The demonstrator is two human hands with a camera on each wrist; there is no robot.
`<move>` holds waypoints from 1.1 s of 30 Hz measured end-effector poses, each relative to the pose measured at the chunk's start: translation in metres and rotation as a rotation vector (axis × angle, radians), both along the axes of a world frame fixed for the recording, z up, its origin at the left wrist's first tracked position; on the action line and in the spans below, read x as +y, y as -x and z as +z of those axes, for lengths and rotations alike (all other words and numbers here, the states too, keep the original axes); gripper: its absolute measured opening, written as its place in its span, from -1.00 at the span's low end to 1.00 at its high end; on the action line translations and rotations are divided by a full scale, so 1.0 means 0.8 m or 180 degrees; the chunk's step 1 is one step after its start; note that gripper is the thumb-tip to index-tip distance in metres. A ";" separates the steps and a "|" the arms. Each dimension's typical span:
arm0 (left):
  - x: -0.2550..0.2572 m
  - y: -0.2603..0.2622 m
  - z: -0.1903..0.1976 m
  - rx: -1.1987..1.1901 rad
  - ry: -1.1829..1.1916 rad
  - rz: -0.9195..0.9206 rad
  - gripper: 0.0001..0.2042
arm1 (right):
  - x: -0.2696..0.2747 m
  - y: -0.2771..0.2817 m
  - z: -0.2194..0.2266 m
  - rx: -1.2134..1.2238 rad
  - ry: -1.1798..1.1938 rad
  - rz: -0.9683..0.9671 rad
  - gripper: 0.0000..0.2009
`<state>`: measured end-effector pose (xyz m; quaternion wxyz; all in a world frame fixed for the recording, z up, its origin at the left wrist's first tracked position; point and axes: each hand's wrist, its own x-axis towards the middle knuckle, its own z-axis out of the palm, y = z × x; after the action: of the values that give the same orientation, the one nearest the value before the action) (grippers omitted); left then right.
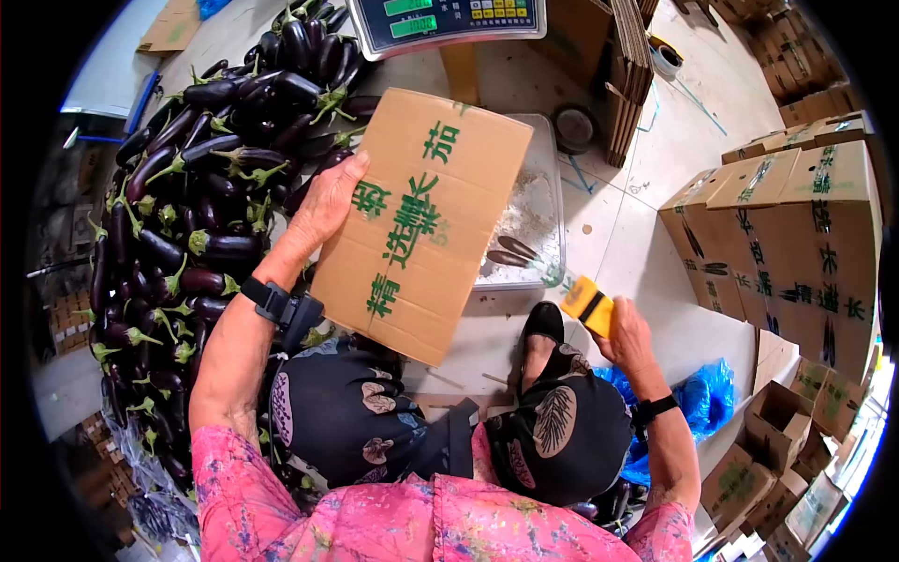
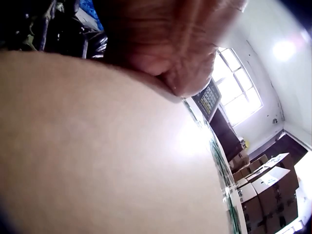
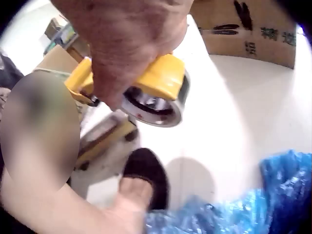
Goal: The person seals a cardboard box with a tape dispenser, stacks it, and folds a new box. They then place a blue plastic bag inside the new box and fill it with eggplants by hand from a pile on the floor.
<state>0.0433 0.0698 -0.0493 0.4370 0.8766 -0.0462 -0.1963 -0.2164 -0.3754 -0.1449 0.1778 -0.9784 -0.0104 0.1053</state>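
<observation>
A cardboard box [image 1: 426, 225] printed with green characters is held tilted above the lap in the head view. My left hand [image 1: 332, 201] grips its upper left edge; in the left wrist view that hand [image 2: 165, 48] lies against the box's pale side [image 2: 97, 146]. My right hand [image 1: 629, 337] grips a yellow tape dispenser [image 1: 588, 306] to the right of the box. The right wrist view shows the right hand [image 3: 136, 44] curled round the yellow dispenser [image 3: 163, 78], with a tape roll [image 3: 156, 114] under it.
Eggplants [image 1: 225, 169] are heaped at the left. A scale [image 1: 445, 23] stands at the top, above a pale tray [image 1: 552, 201]. Printed boxes [image 1: 787, 244] are stacked at the right, with smaller cartons below them. Blue plastic [image 1: 707, 398] lies beside the right forearm.
</observation>
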 end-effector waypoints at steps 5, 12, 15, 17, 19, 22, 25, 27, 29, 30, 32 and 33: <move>-0.004 0.002 0.000 -0.0070 -0.0156 0.0055 -0.36 | 0.088 -0.098 0.022 0.0293 0.0619 0.0241 -0.70; -0.004 0.000 -0.026 0.0028 0.1155 -0.0229 -0.42 | 0.166 -0.205 0.016 0.0397 0.1028 0.1824 -0.88; -0.027 0.015 -0.012 0.0098 0.1626 -0.0480 -0.35 | 0.094 -0.160 0.029 0.0757 0.0583 0.0722 -0.65; -0.040 0.017 -0.032 -0.0117 0.1554 -0.0523 -0.33 | 0.038 -0.147 0.088 0.1522 0.0582 0.0000 -0.52; -0.072 0.021 -0.067 -0.2416 0.0064 -0.1119 -0.23 | -0.030 -0.124 0.118 0.1221 -0.0681 -0.1078 -0.52; -0.120 0.060 0.021 -0.0800 0.0516 -0.1551 -0.12 | -0.077 -0.124 0.166 0.0669 -0.2429 -0.1725 -0.58; -0.172 0.066 -0.001 -0.1582 0.0341 -0.2319 -0.07 | -0.093 -0.132 0.185 0.0188 -0.4109 -0.2039 -0.48; -0.195 0.072 -0.043 -0.2226 0.0337 -0.2665 -0.08 | -0.065 -0.150 0.208 0.0041 -0.4249 -0.1799 -0.48; -0.185 0.071 -0.071 -0.2563 0.0432 -0.2820 -0.08 | -0.017 -0.170 0.225 0.0431 -0.4281 -0.1404 -0.45; -0.175 0.069 -0.079 -0.2595 0.0540 -0.2796 -0.09 | -0.005 -0.176 0.229 0.0614 -0.4286 -0.1217 -0.43; -0.140 0.071 -0.067 -0.2277 0.0596 -0.2299 -0.11 | 0.010 -0.183 0.199 0.0789 -0.3526 -0.1380 -0.45; -0.118 0.063 -0.079 -0.2048 0.0980 -0.1645 -0.18 | 0.031 -0.182 0.183 0.0864 -0.3314 -0.1602 -0.47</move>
<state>-0.0070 -0.0246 -0.1127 0.4624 0.7773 -0.4264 -0.0070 -0.0708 -0.3504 0.0016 0.6536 -0.7126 0.1944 0.1651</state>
